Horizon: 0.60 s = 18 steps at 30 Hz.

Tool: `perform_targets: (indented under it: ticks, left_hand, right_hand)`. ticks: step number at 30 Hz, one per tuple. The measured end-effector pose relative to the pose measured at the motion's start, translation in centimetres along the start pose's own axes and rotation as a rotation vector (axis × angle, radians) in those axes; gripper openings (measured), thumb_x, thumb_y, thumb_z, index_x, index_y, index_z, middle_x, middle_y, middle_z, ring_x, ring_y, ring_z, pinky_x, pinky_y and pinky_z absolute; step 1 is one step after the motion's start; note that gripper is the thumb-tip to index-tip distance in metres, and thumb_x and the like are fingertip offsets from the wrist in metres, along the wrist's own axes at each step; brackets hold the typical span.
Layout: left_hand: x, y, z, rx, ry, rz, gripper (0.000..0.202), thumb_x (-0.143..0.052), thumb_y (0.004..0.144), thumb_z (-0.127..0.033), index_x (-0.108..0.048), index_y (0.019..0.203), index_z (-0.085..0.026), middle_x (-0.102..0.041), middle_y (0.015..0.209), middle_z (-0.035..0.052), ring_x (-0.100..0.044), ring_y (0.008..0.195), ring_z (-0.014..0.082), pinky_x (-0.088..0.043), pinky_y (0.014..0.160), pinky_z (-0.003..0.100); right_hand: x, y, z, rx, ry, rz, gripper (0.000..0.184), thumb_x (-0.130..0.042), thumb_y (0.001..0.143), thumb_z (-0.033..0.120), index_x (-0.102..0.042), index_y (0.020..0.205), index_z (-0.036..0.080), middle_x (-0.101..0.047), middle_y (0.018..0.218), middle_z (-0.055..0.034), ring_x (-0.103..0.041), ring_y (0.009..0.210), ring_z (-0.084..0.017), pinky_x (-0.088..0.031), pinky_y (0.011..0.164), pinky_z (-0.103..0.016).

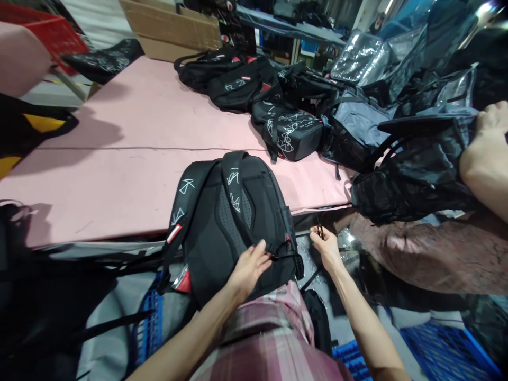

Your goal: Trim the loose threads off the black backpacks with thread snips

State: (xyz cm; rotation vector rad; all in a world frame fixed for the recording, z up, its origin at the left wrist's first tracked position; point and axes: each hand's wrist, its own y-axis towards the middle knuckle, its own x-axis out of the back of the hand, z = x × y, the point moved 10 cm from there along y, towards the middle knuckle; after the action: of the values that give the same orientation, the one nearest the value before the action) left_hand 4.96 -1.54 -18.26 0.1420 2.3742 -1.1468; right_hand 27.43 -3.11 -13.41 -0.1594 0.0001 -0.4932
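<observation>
One black backpack [234, 217], centre frame, straps up, long axis running up-frame. On its near end, left hand [250, 267], fingers spread; just right of it, right hand [327, 246] pinching thin dark tool [318, 228].

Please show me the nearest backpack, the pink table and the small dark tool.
nearest backpack [222, 222], head view, back padding.
pink table [130, 159], head view, bare top.
small dark tool [319, 228], head view, its tips.

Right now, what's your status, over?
Left hand flat on black backpack. Right hand pinching small dark tool. Another person's hand on neighbouring backpack, far right.
</observation>
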Motion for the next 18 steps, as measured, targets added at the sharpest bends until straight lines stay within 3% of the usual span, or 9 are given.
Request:
perform_targets:
  ticks: [3, 7, 11, 13, 15, 18]
  left_hand:
    - [-0.9, -0.4, 2.4, -0.008, 0.168, 0.027, 0.024, -0.075, 0.065, -0.028, -0.056, 0.07, -0.014, -0.062, 0.076, 0.0036, -0.064, 0.083, 0.0181, -0.05, 0.07, 0.025]
    - [-2.8, -0.1, 3.1, -0.027, 0.245, -0.005, 0.025, -0.076, 0.062, -0.024, -0.056, 0.071, -0.012, -0.064, 0.08, 0.0067, -0.065, 0.075, 0.0182, -0.05, 0.058, 0.023]
    - [-3.7, 0.4, 3.1, 0.063, 0.173, -0.029, 0.017, -0.071, 0.068, -0.013, -0.054, 0.07, -0.011, -0.066, 0.078, 0.0117, -0.067, 0.069, 0.02, -0.053, 0.055, 0.026]
    - [-3.8, 0.6, 2.9, 0.079, 0.112, -0.011, 0.012, -0.067, 0.07, -0.007, -0.056, 0.07, -0.009, -0.067, 0.076, 0.014, -0.068, 0.071, 0.0215, -0.055, 0.059, 0.027]
    - [-3.7, 0.7, 2.3, 0.053, 0.091, 0.004, 0.005, -0.064, 0.071, -0.003, -0.059, 0.071, -0.006, -0.068, 0.074, 0.0151, -0.068, 0.073, 0.0215, -0.055, 0.061, 0.025]
    - [-3.9, 0.4, 1.6, -0.011, 0.106, 0.034, 0.004, -0.064, 0.07, -0.003, -0.064, 0.074, -0.003, -0.069, 0.073, 0.014, -0.067, 0.071, 0.0192, -0.055, 0.063, 0.022]
  right_hand:
    - [-0.1, -0.5, -1.5, -0.078, 0.05, 0.012, 0.021, -0.068, 0.065, 0.035, -0.061, 0.068, 0.015, -0.058, 0.058, 0.0015, -0.042, 0.05, -0.008, -0.03, 0.047, -0.021]
    - [-0.5, -1.0, -2.2, -0.113, 0.092, 0.047, 0.023, -0.071, 0.061, 0.032, -0.068, 0.076, 0.015, -0.069, 0.079, -0.0053, -0.058, 0.067, -0.015, -0.043, 0.06, -0.025]
    - [0.3, -0.9, -3.0, -0.148, 0.036, 0.053, 0.031, -0.067, 0.065, 0.033, -0.067, 0.091, 0.015, -0.067, 0.06, -0.0019, -0.06, 0.061, -0.016, -0.047, 0.067, -0.03]
    - [1.1, -0.7, -2.7, -0.095, -0.04, 0.045, 0.036, -0.068, 0.065, 0.031, -0.066, 0.097, 0.017, -0.069, 0.069, -0.003, -0.063, 0.069, -0.018, -0.048, 0.074, -0.033]
    - [1.8, -0.8, -1.9, -0.022, -0.123, -0.009, 0.028, -0.067, 0.066, 0.031, -0.068, 0.091, 0.018, -0.07, 0.083, -0.0046, -0.063, 0.079, -0.019, -0.047, 0.079, -0.034]
    - [0.0, -1.4, 0.5, 0.126, -0.196, 0.039, 0.017, -0.062, 0.072, 0.03, -0.07, 0.083, 0.02, -0.069, 0.086, -0.0048, -0.062, 0.082, -0.019, -0.046, 0.078, -0.032]
